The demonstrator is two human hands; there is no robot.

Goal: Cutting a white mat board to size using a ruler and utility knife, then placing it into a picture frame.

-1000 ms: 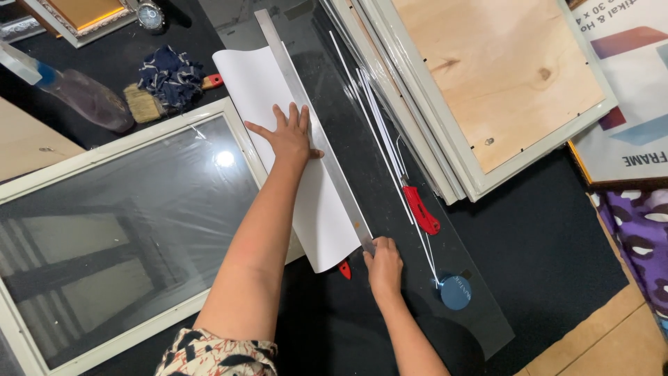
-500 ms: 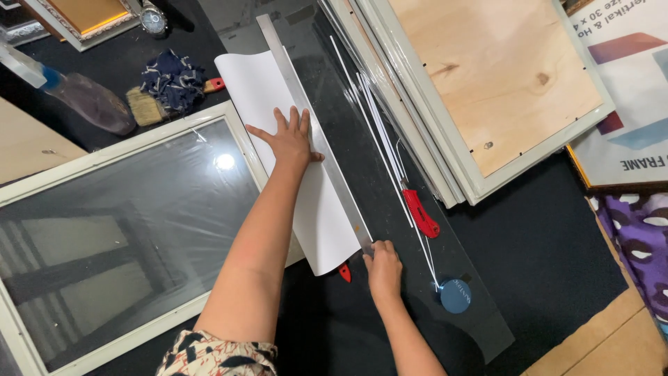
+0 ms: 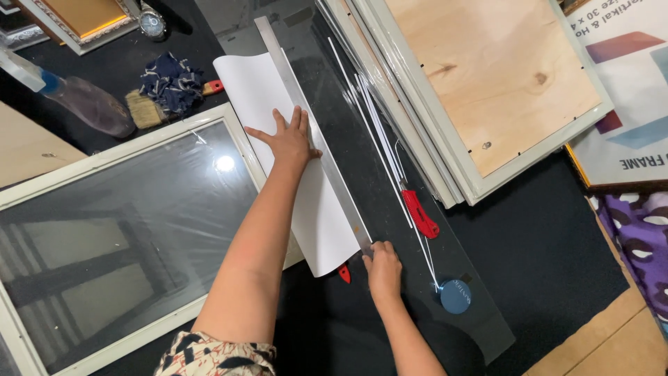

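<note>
A white sheet of paper (image 3: 313,209) lies on a dark cutting mat (image 3: 390,209) with a long metal ruler (image 3: 306,118) laid along its right edge. My left hand (image 3: 289,139) presses flat, fingers spread, on the paper and the ruler near their middle. My right hand (image 3: 383,268) is curled at the ruler's near end, its fingers closed on that end. A small red tip (image 3: 344,273) pokes out from under the paper just left of this hand.
A red utility knife (image 3: 421,212), thin white strips (image 3: 379,139) and a blue round disc (image 3: 456,296) lie right of the ruler. A glazed white frame (image 3: 125,230) sits left. Stacked frames with plywood backing (image 3: 487,76) are at right. A brush, cloth and spray bottle (image 3: 83,101) lie at upper left.
</note>
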